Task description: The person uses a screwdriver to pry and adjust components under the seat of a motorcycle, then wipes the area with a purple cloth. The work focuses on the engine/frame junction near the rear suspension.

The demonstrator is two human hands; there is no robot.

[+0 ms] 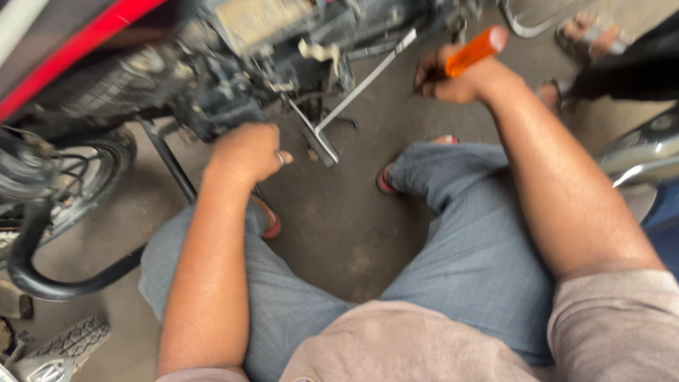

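Observation:
My right hand [456, 79] grips a screwdriver with an orange handle [476, 50], raised above the floor to the right of the motorcycle engine [233, 78]. My left hand [247, 152] is curled shut just below the dark, greasy engine, a ring on one finger; whether it holds anything is hidden. A metal kick lever and footrest [339, 110] juts out between my two hands. I am crouched, with grey trousers and red sandals visible.
A red motorcycle body [78, 42] and its rear wheel [78, 177] fill the left. A black curved guard bar [49, 279] lies low left, a tyre piece [74, 339] below it. Another person's sandalled feet [587, 39] stand top right. Chrome part [640, 155] at right.

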